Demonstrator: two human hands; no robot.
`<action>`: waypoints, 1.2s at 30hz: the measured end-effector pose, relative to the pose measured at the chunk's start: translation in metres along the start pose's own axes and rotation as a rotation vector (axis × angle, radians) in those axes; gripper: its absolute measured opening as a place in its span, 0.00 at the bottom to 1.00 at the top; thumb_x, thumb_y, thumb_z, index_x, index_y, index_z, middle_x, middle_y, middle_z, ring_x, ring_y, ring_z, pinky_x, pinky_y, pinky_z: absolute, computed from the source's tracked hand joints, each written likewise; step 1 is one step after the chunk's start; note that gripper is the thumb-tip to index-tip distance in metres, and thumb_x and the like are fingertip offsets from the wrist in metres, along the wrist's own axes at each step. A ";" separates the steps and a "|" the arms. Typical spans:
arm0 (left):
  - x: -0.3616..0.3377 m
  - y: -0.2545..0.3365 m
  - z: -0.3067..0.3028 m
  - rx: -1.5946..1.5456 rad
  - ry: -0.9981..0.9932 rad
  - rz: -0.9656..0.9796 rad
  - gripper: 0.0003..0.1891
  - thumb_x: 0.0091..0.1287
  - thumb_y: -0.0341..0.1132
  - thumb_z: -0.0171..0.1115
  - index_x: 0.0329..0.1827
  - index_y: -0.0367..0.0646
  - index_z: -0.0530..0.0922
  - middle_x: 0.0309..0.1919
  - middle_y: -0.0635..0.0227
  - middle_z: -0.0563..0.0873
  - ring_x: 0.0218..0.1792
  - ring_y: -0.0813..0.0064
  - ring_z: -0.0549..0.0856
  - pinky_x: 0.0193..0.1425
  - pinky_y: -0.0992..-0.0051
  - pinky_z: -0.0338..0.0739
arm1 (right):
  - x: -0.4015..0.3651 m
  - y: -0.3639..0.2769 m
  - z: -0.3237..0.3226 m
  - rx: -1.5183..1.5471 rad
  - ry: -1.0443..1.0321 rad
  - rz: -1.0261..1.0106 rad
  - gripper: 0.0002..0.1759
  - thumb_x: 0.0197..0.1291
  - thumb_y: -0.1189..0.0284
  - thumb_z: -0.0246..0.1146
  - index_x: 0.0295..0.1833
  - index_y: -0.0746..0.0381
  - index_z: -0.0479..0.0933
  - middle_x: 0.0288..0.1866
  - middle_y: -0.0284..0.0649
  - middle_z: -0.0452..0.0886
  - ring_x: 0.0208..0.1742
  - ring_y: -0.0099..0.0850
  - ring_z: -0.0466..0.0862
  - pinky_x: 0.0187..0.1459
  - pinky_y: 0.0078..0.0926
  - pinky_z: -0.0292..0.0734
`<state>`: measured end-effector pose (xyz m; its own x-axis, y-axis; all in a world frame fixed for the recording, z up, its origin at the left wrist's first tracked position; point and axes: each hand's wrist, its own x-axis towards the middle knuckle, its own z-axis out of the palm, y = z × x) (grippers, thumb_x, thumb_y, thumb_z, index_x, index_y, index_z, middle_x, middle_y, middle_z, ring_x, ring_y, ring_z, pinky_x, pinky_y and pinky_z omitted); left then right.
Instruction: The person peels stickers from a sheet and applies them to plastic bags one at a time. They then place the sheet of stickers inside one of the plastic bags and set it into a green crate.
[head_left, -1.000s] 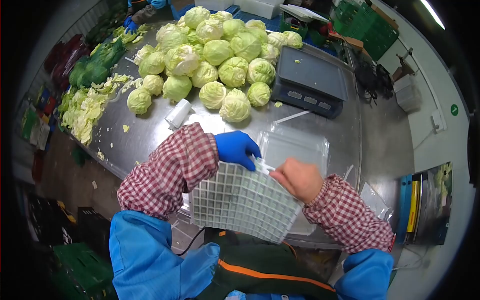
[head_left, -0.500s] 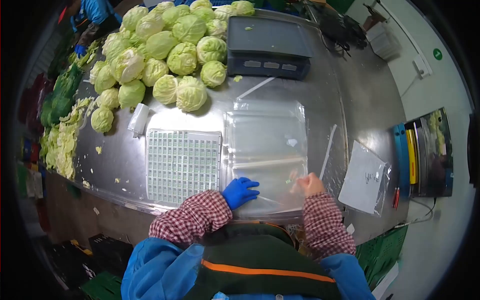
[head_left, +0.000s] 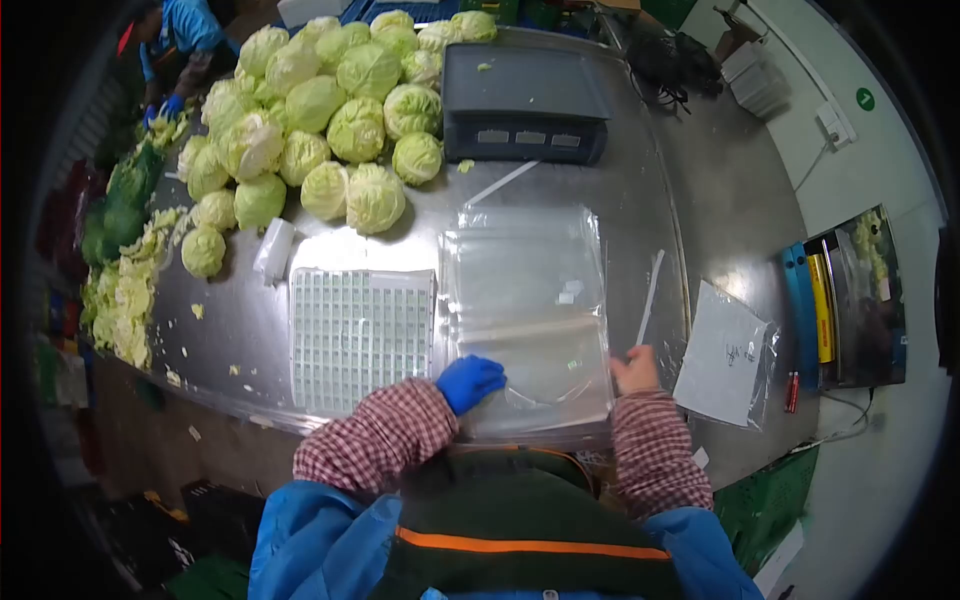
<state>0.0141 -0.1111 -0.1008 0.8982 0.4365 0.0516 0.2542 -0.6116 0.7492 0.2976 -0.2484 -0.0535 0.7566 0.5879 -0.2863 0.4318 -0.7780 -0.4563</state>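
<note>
A stack of clear plastic bags (head_left: pixel 530 290) lies flat on the steel table in front of me. My left hand (head_left: pixel 471 384), in a blue glove, rests on the lower left part of the stack, fingers lying on the plastic. At the stack's lower right edge, my bare right hand (head_left: pixel 636 371) has its fingers pinched on the rim of a bag; the fingertips are small and partly unclear. Left of the bags lies a sheet of printed labels (head_left: pixel 362 340). A small white sticker (head_left: pixel 570 292) shows on the bags.
Many cabbages (head_left: pixel 313 104) are piled at the back left, beside a dark scale (head_left: pixel 525 100). A white roll (head_left: pixel 274 250) lies near the labels. Papers in plastic (head_left: pixel 722 350) and a monitor (head_left: pixel 860 300) are at the right. A co-worker (head_left: pixel 185 45) handles leaves at the far left.
My right hand has moved right, from over the bags to their edge. My left hand has drawn its fingers closer together. The sticker on the bags looks shifted slightly.
</note>
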 end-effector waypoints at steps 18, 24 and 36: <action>0.008 0.052 -0.057 -0.414 0.734 -0.384 0.08 0.58 0.32 0.57 0.38 0.41 0.78 0.36 0.59 0.80 0.39 0.65 0.79 0.46 0.70 0.71 | 0.028 0.020 -0.030 0.338 -0.091 0.028 0.18 0.43 0.73 0.65 0.41 0.63 0.68 0.29 0.38 0.74 0.32 0.26 0.76 0.33 0.23 0.73; -0.003 0.009 -0.018 0.193 -0.001 0.174 0.15 0.53 0.41 0.62 0.40 0.41 0.77 0.37 0.62 0.80 0.41 0.61 0.77 0.44 0.67 0.70 | 0.022 -0.025 0.035 0.226 -0.335 -0.328 0.17 0.39 0.76 0.67 0.37 0.60 0.70 0.29 0.37 0.73 0.31 0.26 0.75 0.32 0.22 0.71; -0.003 0.046 -0.047 -0.048 0.356 0.008 0.11 0.55 0.35 0.60 0.40 0.43 0.76 0.41 0.62 0.78 0.42 0.64 0.76 0.46 0.68 0.71 | 0.019 -0.035 0.010 0.443 -0.580 -0.162 0.20 0.37 0.79 0.66 0.41 0.63 0.71 0.38 0.38 0.74 0.40 0.28 0.74 0.40 0.24 0.72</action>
<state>0.0061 -0.1094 -0.0357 0.7166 0.6396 0.2781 0.2231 -0.5880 0.7775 0.2918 -0.2083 -0.0512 0.2671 0.8054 -0.5291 0.1853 -0.5817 -0.7920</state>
